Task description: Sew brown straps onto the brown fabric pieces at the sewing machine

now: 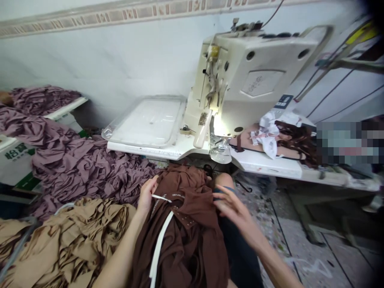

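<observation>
Brown fabric (192,200) lies heaped over the person's lap, with a white strip (161,240) running down it and a row of small light dots near the middle. At its left edge, my left hand (147,194) is closed with the fingertips pinching the brown fabric, beside the strip's upper end. My right hand (231,204) is at the fabric's right edge, slightly blurred, its fingers apart and holding nothing. Beyond the fabric stands a white sewing machine (258,80) with its lamp lit.
Mauve fabric (90,172) is piled at the left, with tan fabric (78,240) in front of it. A clear plastic tray (147,122) rests on the machine table (273,166). White and brown scraps (268,136) lie right of the needle area. Tiled floor (318,260) shows at the lower right.
</observation>
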Tool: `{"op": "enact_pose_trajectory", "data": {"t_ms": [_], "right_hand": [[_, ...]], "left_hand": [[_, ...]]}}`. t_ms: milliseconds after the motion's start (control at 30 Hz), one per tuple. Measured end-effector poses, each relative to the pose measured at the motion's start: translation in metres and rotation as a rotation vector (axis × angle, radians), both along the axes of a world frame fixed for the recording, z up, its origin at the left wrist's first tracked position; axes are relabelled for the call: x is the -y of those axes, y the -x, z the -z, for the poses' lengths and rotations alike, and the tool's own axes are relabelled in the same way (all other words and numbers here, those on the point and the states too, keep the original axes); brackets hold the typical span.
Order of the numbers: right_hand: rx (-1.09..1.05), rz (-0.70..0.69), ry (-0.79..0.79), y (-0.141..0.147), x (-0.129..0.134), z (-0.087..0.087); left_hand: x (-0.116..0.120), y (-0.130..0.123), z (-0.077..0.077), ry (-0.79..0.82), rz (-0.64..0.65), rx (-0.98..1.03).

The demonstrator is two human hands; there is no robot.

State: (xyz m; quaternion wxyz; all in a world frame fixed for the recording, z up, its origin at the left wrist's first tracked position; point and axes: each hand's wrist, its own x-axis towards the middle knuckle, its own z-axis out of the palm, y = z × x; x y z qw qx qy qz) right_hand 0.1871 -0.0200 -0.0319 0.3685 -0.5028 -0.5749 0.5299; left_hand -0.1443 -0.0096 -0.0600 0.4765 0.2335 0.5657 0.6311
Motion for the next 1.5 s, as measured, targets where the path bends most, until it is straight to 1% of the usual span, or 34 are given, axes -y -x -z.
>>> {"op": "enact_pose_trajectory", "data": {"t_ms": [67,133,167,233,300,333,367,433,467,533,567,633,700,767,833,867,933,967,1033,1067,1133,1167,1200,1233,1300,1367,1433,1500], "right_hand": [[0.071,-0.233,-0.120,0.011,0.002,-0.015],[0.086,-0.394,-0.192,0.013,-0.015,-0.023],[0.054,-0.438,-0.174,0.012,-0.029,-0.024],[-0.002,-0.185,-0.138,0.016,-0.064,-0.018],[-0.126,0.007,-0.031,0.031,-0.094,-0.002],[-0.185,0.066,0.035,0.044,-0.105,0.008],[-0.195,0.093,0.053,0.059,-0.113,0.018],[-0.195,0.140,0.049,0.086,-0.119,0.039],[-0.192,0.167,0.045,0.094,-0.118,0.048],[-0.170,0.212,0.044,0.096,-0.109,0.060],[-0.157,0.237,0.040,0.089,-0.101,0.061],[-0.131,0.290,0.013,0.065,-0.077,0.056],[-0.093,0.313,-0.036,0.036,-0.044,0.043],[0.006,0.157,-0.136,0.015,-0.004,0.028],[0.103,-0.054,-0.113,0.008,0.038,0.014],[0.152,-0.118,-0.084,0.009,0.057,0.009],[0.179,-0.071,-0.114,0.016,0.087,-0.003],[0.176,-0.045,-0.137,0.019,0.096,-0.009],[0.157,-0.047,-0.185,0.021,0.100,-0.026],[0.151,-0.082,-0.196,0.019,0.093,-0.036],[0.137,-0.125,-0.208,0.010,0.065,-0.051],[0.115,-0.129,-0.193,0.005,0.044,-0.055],[0.077,-0.143,-0.150,0.000,0.021,-0.055],[0.028,-0.132,-0.108,-0.003,-0.005,-0.052],[-0.037,-0.071,-0.052,-0.003,-0.054,-0.035],[-0.007,0.041,-0.100,0.008,-0.093,-0.011],[0.022,0.116,-0.199,0.025,-0.114,0.012],[0.052,0.182,-0.272,0.042,-0.115,0.024]], "left_hand": [[0.000,-0.003,-0.001,-0.007,0.000,-0.003],[0.002,-0.004,-0.001,-0.010,0.008,-0.016],[0.003,-0.004,-0.002,-0.009,0.016,-0.027],[0.005,-0.004,-0.003,-0.007,0.041,-0.054],[0.005,-0.005,-0.003,-0.009,0.068,-0.082],[0.004,-0.006,-0.004,-0.012,0.079,-0.093],[0.003,-0.007,-0.004,-0.016,0.087,-0.102],[0.000,-0.009,-0.005,-0.023,0.096,-0.107],[-0.001,-0.009,-0.005,-0.025,0.097,-0.105],[-0.002,-0.007,-0.005,-0.028,0.088,-0.098],[-0.001,-0.005,-0.005,-0.028,0.080,-0.095],[0.001,0.000,-0.006,-0.025,0.062,-0.090],[0.004,0.003,-0.005,-0.017,0.051,-0.082],[0.005,0.005,-0.003,-0.009,0.044,-0.069],[0.004,0.004,0.000,-0.004,0.040,-0.052],[0.004,0.004,0.002,-0.001,0.039,-0.044],[0.003,0.003,0.005,0.007,0.040,-0.030],[0.002,0.003,0.006,0.013,0.041,-0.025],[0.002,0.004,0.007,0.021,0.040,-0.023],[0.003,0.004,0.008,0.024,0.039,-0.025],[0.004,0.006,0.009,0.026,0.035,-0.031],[0.005,0.006,0.009,0.027,0.034,-0.034],[0.006,0.007,0.009,0.028,0.036,-0.037],[0.007,0.007,0.010,0.028,0.041,-0.039],[0.008,0.006,0.010,0.027,0.056,-0.040],[0.009,0.005,0.010,0.021,0.074,-0.040],[0.010,0.004,0.009,0.013,0.082,-0.035],[0.010,0.006,0.010,0.008,0.079,-0.025]]}}
